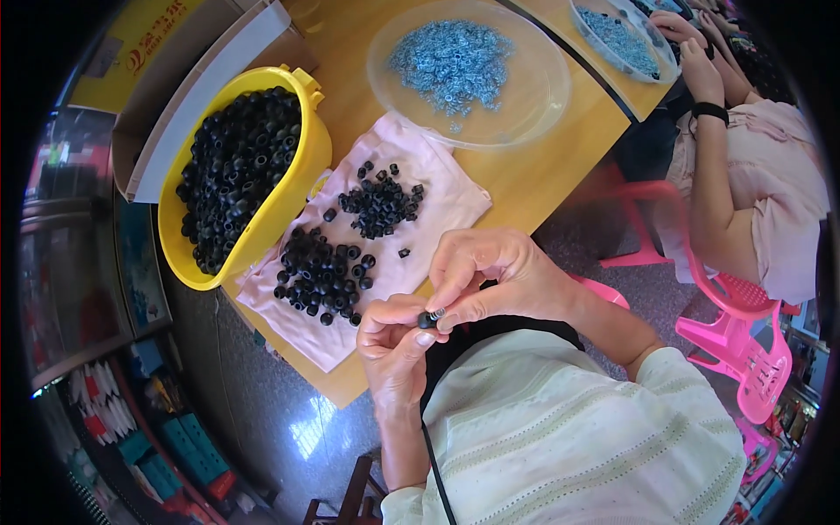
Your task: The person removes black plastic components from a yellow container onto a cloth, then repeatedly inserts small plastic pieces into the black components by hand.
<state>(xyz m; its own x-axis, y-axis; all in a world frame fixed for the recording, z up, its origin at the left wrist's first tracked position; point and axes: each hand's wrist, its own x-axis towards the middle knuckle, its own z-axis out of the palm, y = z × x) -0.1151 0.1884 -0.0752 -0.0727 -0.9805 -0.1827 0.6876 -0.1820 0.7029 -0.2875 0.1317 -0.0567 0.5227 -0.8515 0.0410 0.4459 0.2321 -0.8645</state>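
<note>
Both grips are closed: your left hand [394, 341] pinches a black round piece [426, 321] in front of your pale shirt [569, 429], right hand [494, 278] apparently a silvery coil [438, 313] at its end; likely mid-fitting, so next press calls for straight alignment.
</note>
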